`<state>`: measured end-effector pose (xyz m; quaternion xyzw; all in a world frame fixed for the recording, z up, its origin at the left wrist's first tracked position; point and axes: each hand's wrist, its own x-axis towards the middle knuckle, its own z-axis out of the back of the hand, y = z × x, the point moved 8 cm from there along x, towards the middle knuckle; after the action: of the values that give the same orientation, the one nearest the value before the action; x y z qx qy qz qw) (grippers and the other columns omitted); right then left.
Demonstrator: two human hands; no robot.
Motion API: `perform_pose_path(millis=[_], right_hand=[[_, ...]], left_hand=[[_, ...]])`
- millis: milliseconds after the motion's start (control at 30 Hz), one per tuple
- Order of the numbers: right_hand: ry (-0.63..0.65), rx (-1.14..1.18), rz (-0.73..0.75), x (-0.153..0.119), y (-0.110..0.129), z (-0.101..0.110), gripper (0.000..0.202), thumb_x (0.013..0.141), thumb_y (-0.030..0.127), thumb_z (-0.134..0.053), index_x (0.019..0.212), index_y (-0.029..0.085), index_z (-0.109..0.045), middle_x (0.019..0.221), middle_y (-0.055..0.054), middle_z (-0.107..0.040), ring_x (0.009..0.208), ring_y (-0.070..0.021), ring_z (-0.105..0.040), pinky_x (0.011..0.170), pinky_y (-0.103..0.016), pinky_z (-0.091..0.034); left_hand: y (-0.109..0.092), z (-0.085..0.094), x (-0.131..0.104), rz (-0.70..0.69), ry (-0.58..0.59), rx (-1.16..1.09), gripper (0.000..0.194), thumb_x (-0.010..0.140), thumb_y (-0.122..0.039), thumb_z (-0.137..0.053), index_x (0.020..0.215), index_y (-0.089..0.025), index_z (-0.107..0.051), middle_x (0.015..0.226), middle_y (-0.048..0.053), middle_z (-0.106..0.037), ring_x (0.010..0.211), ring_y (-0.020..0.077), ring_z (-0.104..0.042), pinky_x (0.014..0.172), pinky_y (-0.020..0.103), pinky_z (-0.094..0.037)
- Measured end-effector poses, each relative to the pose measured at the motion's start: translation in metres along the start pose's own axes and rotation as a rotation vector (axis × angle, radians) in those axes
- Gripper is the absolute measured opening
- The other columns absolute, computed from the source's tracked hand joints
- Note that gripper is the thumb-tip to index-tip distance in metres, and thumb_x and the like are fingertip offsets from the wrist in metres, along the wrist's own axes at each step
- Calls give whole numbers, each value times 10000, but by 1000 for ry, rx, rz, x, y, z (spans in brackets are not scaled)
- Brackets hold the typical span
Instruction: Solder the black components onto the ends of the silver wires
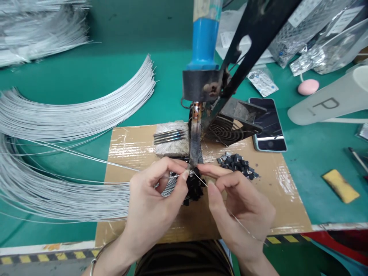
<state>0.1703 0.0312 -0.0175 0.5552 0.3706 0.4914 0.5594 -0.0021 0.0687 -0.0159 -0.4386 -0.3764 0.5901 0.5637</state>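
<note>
Under the tip of a blue-handled soldering iron (204, 46), fixed pointing down, my two hands meet. My left hand (161, 199) pinches the end of a thin grey wire close to the tip; the small part at its fingertips is too small to make out. My right hand (241, 203) holds a thin, shiny wire (201, 179) that runs from the iron tip through the fingers and trails below the palm. Behind and below the fingertips lie black connector ends (194, 189) of a bundle of grey wires (115, 201).
Cardboard (278, 199) covers the bench. A pile of small black parts (238, 165), a fan (230, 128), a pad with metal rods (172, 147) and a phone (269, 124) surround the iron. More wire bundles (115, 103) lie left; a bottle (330, 99) and yellow sponge (340, 186) right.
</note>
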Motion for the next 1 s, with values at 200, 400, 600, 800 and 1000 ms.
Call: perform_pose_path(millis=[200, 400, 600, 800, 1000], right_hand=[[-2, 1, 14, 1, 1, -1, 188, 939, 99, -672, 825, 239, -619, 1132, -67, -828, 1102, -240, -796, 963, -379, -633], [5, -3, 40, -1, 1, 1, 200, 928, 70, -672, 830, 237, -619, 1138, -67, -828, 1084, -232, -800, 952, -354, -631], [-6, -16, 52, 0, 0, 1, 192, 934, 84, -662, 827, 236, -615, 1095, -77, -832, 1054, -240, -807, 929, -364, -640], [-15, -21, 63, 0, 2, 0, 200, 915, 65, -679, 826, 235, -623, 1111, -59, -831, 1053, -219, -808, 937, -333, -631], [-28, -16, 55, -2, 2, 0, 197, 909, 68, -691, 820, 232, -630, 1109, -50, -833, 1049, -214, -811, 930, -319, -631]], left_hand=[[-1, -1, 0, -12, 0, 0, 152, 940, -116, -692, 860, -243, -717, 922, -29, -764, 877, 133, -712, 725, 220, -517], [-2, -2, 1, -33, -3, 8, 146, 919, -114, -702, 851, -242, -725, 900, -37, -767, 835, 121, -705, 691, 204, -508], [-3, -1, 1, -44, -5, 30, 144, 911, -124, -701, 840, -247, -726, 874, -45, -764, 824, 118, -707, 669, 202, -497], [-3, -1, 1, -47, -10, 33, 142, 911, -129, -701, 837, -248, -723, 883, -44, -768, 821, 117, -711, 660, 200, -496], [-4, -1, 0, -56, -16, 29, 142, 916, -130, -700, 844, -249, -726, 903, -37, -771, 861, 127, -718, 690, 205, -508]])
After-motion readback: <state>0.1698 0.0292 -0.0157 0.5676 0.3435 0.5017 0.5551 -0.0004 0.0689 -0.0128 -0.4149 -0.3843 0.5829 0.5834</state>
